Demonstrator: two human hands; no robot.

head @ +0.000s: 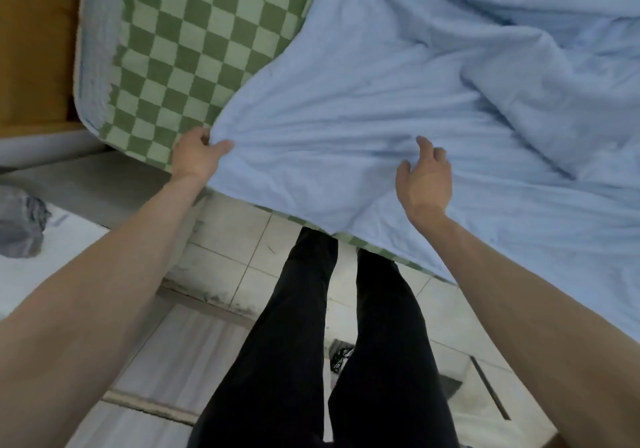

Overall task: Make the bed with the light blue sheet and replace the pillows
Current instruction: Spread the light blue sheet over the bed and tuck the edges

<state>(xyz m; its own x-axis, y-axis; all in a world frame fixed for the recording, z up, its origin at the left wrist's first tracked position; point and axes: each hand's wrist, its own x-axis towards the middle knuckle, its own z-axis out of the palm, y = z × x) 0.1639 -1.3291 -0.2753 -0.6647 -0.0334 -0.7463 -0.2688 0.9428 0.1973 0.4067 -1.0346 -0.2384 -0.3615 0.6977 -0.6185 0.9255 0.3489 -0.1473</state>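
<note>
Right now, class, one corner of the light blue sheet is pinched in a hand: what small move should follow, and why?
Probably draw that corner left, toward the uncovered end. The left hand pinches the light blue sheet at its corner, while the green checked cover still shows bare beyond it. The right hand rests open on the sheet, which lies rumpled further right.

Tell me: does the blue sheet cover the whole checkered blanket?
No, the checkered blanket lies bare beyond the sheet edge.

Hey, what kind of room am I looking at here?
Most likely a bedroom: a bed with a green checkered cover, a rumpled light blue sheet that the left hand grips at its corner, and a tiled floor beside it.
</note>
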